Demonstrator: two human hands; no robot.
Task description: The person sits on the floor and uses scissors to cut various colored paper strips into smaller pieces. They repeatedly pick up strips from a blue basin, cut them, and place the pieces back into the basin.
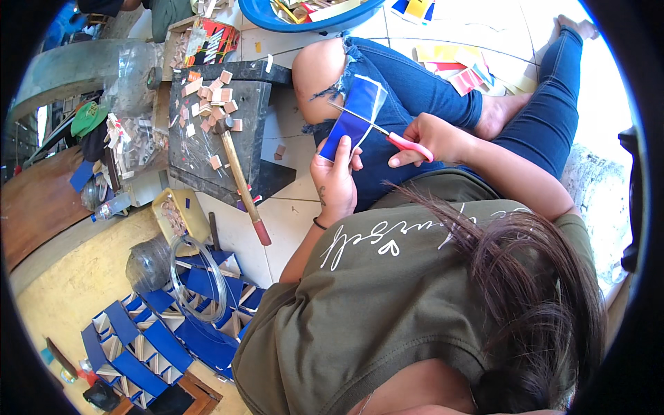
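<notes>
My left hand [336,181] pinches the lower end of a glossy blue strip [351,123], thumb on top. The strip looks like layered paper or plastic sheet with pale edges, held over my jeans near the torn knee. My right hand [437,142] grips scissors with pink handles [409,146], coming from the right. Their blades lie spread around the strip's middle, one crossing over its blue face. Whether the blades have cut into it, I cannot tell.
At the left stands a low dark bench [242,138] bearing small wooden blocks [216,100], nails and a hammer [238,169]. Beyond are a blue basin [311,26] and coloured sheets [460,66]. Blue-covered wooden pieces [162,342] and coiled clear tubing [220,304] lie lower left.
</notes>
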